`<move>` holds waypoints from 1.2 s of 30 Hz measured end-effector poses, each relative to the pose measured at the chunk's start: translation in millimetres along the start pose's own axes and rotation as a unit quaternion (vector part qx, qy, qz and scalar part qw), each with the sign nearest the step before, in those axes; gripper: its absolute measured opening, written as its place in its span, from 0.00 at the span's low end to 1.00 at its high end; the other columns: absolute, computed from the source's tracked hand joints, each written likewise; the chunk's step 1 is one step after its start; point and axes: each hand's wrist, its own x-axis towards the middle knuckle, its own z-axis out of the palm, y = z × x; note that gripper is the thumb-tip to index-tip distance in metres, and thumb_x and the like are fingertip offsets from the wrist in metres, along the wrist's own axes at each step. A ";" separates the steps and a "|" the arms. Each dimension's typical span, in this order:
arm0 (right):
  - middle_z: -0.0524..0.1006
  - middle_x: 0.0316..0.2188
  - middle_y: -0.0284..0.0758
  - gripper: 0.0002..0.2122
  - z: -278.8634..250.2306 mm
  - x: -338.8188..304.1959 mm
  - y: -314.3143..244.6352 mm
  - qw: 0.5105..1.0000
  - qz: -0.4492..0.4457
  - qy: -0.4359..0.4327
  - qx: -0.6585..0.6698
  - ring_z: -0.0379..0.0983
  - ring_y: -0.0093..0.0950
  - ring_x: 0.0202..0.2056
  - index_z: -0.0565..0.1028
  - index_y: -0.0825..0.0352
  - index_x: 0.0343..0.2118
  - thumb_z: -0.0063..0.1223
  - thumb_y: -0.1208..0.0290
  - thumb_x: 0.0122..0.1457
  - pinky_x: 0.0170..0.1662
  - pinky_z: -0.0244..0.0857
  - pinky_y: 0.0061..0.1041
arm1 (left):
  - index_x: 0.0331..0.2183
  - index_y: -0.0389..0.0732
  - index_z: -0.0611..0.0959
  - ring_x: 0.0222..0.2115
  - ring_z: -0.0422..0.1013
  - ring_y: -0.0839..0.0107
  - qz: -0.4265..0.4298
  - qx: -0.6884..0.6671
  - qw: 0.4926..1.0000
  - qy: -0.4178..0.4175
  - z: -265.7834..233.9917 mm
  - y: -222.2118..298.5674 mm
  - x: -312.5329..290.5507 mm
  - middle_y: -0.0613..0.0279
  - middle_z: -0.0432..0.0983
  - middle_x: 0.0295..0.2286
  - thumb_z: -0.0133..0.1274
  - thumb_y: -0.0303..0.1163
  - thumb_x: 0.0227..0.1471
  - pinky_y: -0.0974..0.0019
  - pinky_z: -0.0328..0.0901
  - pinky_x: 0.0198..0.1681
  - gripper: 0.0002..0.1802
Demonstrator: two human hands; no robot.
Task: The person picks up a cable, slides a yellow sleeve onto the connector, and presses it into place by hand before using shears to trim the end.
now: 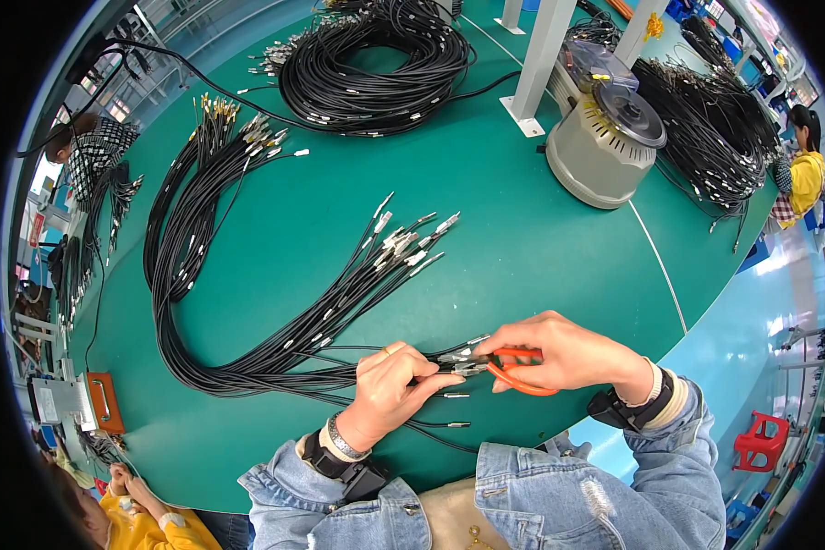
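My left hand (390, 385) is closed, thumb and fingers pinching black cables (339, 376) near their ends. In my right hand (577, 353) is a pair of pliers with orange handles (527, 387). The pliers' jaws meet the silvery cable ends just right of my left fingertips; exactly what they grip is too small to tell. These cables belong to a long bundle (211, 374) that curves across the green table to the left. Many other tipped ends (403, 243) of it fan out beyond my hands. Two loose ends lie just below my left hand.
A large coil of black cable (371, 82) sits at the back, another pile (706, 137) at the right. A grey rounded machine (605, 151) stands beside a white metal post (539, 69). An orange box (105, 401) is at the left edge. Other people sit around; a red stool (761, 442) stands right.
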 end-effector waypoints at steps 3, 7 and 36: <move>0.75 0.22 0.38 0.13 -2.9 0.8 -0.2 0.999 -0.018 0.006 -0.047 0.71 0.34 0.22 0.74 0.67 0.40 0.56 0.69 0.51 0.24 0.63 0.32 | 0.20 0.40 0.72 0.14 0.66 0.72 0.002 0.002 1.000 -0.001 -0.5 0.8 1.4 0.65 0.71 0.15 0.70 0.30 0.28 0.73 0.58 0.17 0.20; 0.74 0.24 0.38 0.13 -4.7 3.1 -3.7 0.993 -0.051 -0.013 -0.109 0.72 0.36 0.23 0.74 0.67 0.39 0.57 0.69 0.50 0.25 0.64 0.33 | 0.20 0.40 0.73 0.14 0.66 0.72 0.000 0.005 1.000 -0.020 -1.5 0.8 1.9 0.65 0.71 0.15 0.70 0.30 0.28 0.73 0.58 0.17 0.20; 0.75 0.23 0.39 0.12 -1.8 6.3 4.9 0.999 -0.019 0.017 -0.040 0.71 0.37 0.22 0.74 0.68 0.39 0.55 0.74 0.51 0.26 0.64 0.30 | 0.20 0.40 0.73 0.12 0.63 0.74 -0.035 -0.009 0.999 0.001 2.2 1.1 1.7 0.66 0.68 0.13 0.70 0.28 0.30 0.73 0.56 0.16 0.18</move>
